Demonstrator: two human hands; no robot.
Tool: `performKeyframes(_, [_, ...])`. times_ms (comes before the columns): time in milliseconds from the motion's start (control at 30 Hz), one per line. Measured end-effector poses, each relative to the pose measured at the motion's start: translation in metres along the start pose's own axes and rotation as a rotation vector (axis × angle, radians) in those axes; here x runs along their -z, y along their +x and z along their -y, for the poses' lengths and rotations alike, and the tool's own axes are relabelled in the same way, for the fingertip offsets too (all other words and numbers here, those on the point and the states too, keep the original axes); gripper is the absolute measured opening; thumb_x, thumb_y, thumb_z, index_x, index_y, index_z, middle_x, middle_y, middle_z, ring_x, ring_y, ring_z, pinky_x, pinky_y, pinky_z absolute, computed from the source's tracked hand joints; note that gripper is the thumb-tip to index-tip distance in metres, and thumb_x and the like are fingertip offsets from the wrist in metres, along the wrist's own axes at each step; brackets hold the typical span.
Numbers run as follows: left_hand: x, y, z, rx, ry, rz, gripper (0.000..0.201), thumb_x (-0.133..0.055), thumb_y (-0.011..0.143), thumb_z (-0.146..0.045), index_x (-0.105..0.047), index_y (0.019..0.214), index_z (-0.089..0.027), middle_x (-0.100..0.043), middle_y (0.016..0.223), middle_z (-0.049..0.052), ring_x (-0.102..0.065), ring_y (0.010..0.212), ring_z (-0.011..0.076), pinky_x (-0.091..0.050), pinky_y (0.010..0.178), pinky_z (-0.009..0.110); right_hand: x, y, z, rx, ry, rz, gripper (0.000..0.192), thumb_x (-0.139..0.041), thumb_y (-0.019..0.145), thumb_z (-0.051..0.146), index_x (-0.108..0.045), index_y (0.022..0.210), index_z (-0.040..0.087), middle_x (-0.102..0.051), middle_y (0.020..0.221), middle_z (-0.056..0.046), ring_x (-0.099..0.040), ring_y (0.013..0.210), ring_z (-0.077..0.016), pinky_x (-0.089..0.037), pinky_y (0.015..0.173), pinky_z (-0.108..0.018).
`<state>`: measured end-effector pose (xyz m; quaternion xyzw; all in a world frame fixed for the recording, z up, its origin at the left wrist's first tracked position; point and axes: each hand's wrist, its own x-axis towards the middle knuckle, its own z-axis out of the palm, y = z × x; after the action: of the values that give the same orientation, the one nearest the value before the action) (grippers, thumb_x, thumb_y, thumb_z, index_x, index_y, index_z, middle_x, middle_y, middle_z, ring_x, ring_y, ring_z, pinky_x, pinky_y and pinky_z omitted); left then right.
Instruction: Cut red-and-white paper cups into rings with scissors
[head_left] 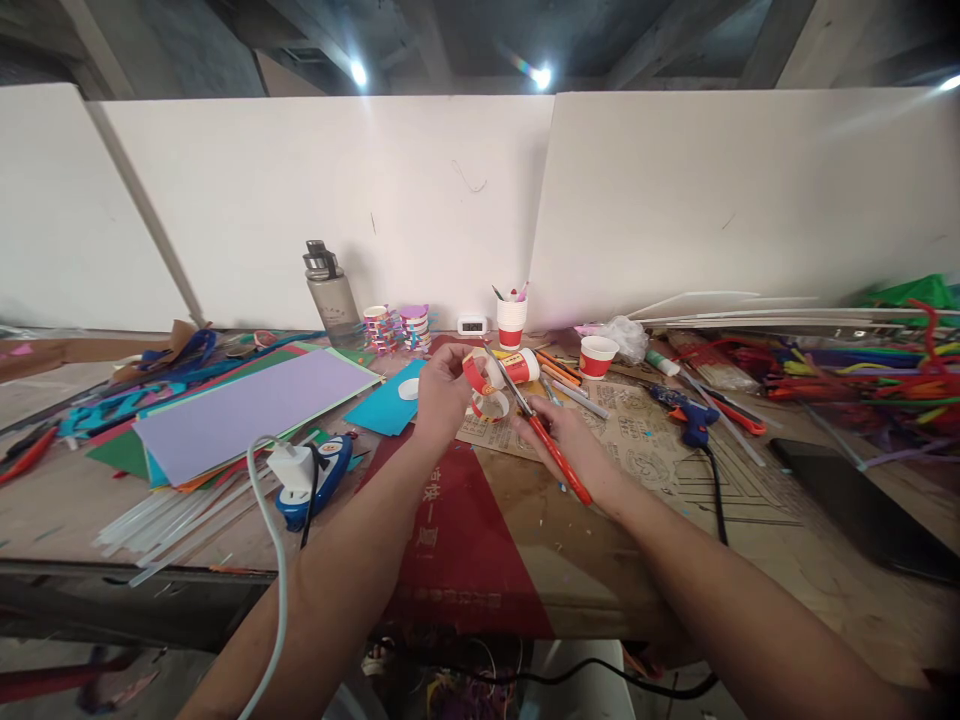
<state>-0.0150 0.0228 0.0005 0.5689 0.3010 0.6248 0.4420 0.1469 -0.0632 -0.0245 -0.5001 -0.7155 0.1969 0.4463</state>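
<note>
Paper cup [480, 372] held above the bench [525, 560] in front of the chest: light, thin-walled, easily crushed, best pinched at the rim. Left hand [442, 392] curled around it, fingers closed on the red rim. Right hand [559, 440] closed on orange-handled scissors [536, 425], blades at the cup.

Scuffed wooden table [525, 560] under coloured paper sheets [247, 405], glue sticks [180, 520], red banner [450, 530], glue gun [686, 415].

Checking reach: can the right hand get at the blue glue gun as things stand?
Probably not right away: the right hand holds the scissors. The glue gun lies on the table to its right, with nothing between them.
</note>
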Motion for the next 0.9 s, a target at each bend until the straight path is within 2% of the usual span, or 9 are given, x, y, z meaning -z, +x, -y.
performKeyframes(200, [0.004,0.003,0.004,0.086,-0.083,0.019,0.032,-0.085,0.064,-0.034,-0.062,0.079,-0.018,-0.065,0.070,-0.002,-0.056,0.060,0.0106,-0.048,0.061,0.024,0.001,0.001,0.003,0.004,-0.004,-0.011,0.030,-0.056,0.091,0.045,-0.046,0.073,0.024,-0.046,0.062,0.003,-0.040,0.058,-0.0140,-0.034,0.057,-0.029])
performKeyframes(367, [0.005,0.004,0.002,0.144,-0.141,0.043,0.034,-0.087,0.061,-0.033,-0.059,0.072,-0.018,-0.065,0.069,-0.001,-0.060,0.065,0.0125,-0.047,0.062,0.025,0.003,0.000,0.006,-0.001,-0.024,0.007,0.030,-0.055,0.091,0.045,-0.046,0.073,0.024,-0.047,0.062,0.003,-0.040,0.057,-0.0139,-0.034,0.057,-0.028])
performKeyframes(567, [0.004,0.005,-0.007,0.202,-0.215,0.086,0.040,-0.093,0.053,-0.035,-0.059,0.065,-0.016,-0.059,0.061,-0.003,-0.056,0.059,0.0099,-0.046,0.060,0.024,0.004,0.000,0.006,0.026,-0.046,0.005,0.028,-0.056,0.091,0.041,-0.045,0.073,0.023,-0.047,0.062,0.004,-0.039,0.056,-0.0127,-0.033,0.057,-0.028])
performKeyframes(700, [0.001,0.003,-0.010,0.253,-0.214,0.128,0.043,-0.095,0.047,-0.037,-0.063,0.063,-0.014,-0.061,0.061,-0.002,-0.055,0.057,0.0085,-0.047,0.058,0.023,0.003,0.001,0.003,0.024,-0.048,0.020,0.029,-0.056,0.091,0.045,-0.046,0.075,0.023,-0.047,0.065,0.004,-0.040,0.058,-0.0130,-0.033,0.058,-0.028])
performKeyframes(800, [0.000,0.002,-0.010,0.294,-0.204,0.169,0.043,-0.095,0.048,-0.041,-0.067,0.065,-0.012,-0.066,0.064,0.002,-0.056,0.057,0.0089,-0.048,0.057,0.023,0.003,0.002,0.002,0.029,-0.043,0.023,0.031,-0.056,0.092,0.048,-0.045,0.076,0.023,-0.048,0.067,0.003,-0.041,0.061,-0.0135,-0.033,0.059,-0.028])
performKeyframes(900, [0.000,0.003,-0.010,0.323,-0.213,0.166,0.042,-0.096,0.045,-0.036,-0.064,0.060,-0.013,-0.062,0.058,0.000,-0.053,0.053,0.0080,-0.048,0.054,0.024,0.003,0.002,0.002,0.032,-0.035,0.022,0.030,-0.055,0.093,0.046,-0.045,0.077,0.023,-0.049,0.067,0.003,-0.041,0.061,-0.0133,-0.034,0.060,-0.028])
